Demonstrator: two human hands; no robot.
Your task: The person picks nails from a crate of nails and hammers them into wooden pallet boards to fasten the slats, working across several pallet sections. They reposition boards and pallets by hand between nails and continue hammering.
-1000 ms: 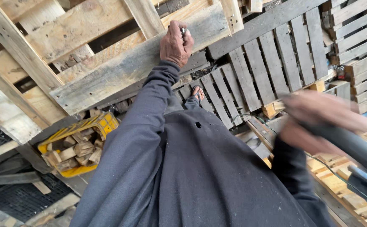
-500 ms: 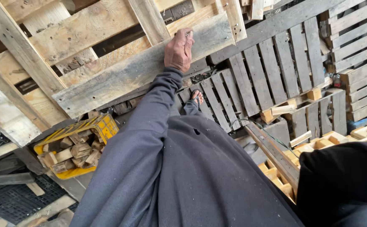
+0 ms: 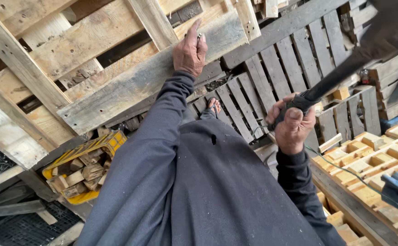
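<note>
L hand [image 3: 189, 51] pinching a nail [image 3: 199, 35] against the grey pallet board [image 3: 130, 86]; R hand [image 3: 292, 125] gripping the hammer [image 3: 344, 68], raised. I'm mid nailing step. Next needs a square hit, fingers clear.

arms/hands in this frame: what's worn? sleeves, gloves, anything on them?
Both arms wear long, loose dark grey-blue sleeves with ribbed cuffs at the wrists. The left hand and right hand are bare: no gloves, and no rings, watch or markings that I can make out.

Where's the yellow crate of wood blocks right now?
In the head view, the yellow crate sits lower left on the ground, under the tilted pallet, left of the left arm's sleeve.
</note>
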